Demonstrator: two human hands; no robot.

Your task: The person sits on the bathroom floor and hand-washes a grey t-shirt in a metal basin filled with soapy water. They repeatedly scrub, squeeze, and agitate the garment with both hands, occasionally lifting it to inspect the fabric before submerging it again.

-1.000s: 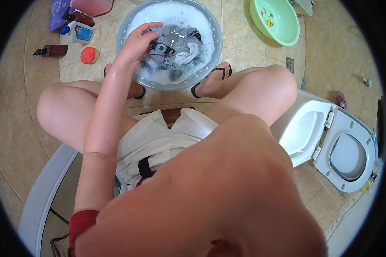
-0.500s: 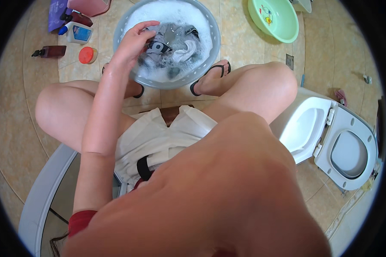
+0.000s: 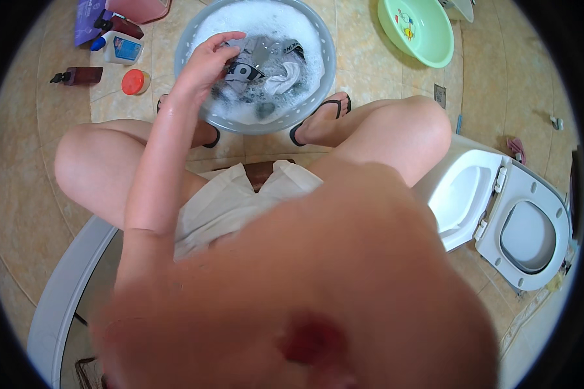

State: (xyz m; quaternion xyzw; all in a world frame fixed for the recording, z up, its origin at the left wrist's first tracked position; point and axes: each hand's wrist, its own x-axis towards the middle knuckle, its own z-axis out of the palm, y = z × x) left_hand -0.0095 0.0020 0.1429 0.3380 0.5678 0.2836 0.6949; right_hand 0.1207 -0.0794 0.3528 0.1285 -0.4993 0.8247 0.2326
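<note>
My left hand point(image 3: 209, 59) hovers at the left side of a grey basin point(image 3: 253, 123). Its fingers are apart and hold nothing. Below and beside it, wet grey garments point(image 3: 279, 79) with dark printed waistbands lie soaking in white suds point(image 3: 230, 19). Suds and cloth fill most of the basin. A large, blurred stretch of my right arm point(image 3: 344, 259) fills the lower middle, very close to the camera. The fingers of my right hand cannot be made out.
Left of the basin stand a white bottle with a blue cap point(image 3: 122, 48), dark red pump bottles point(image 3: 84, 76) and a red-lidded jar point(image 3: 135, 82). A light green basin point(image 3: 428, 39) is at the upper right. A toilet point(image 3: 464, 194) with its lid raised stands to the right.
The blurred right arm has shifted and now covers more of the lower view, including my left upper arm and part of the white shorts. My left hand stays over the basin.
</note>
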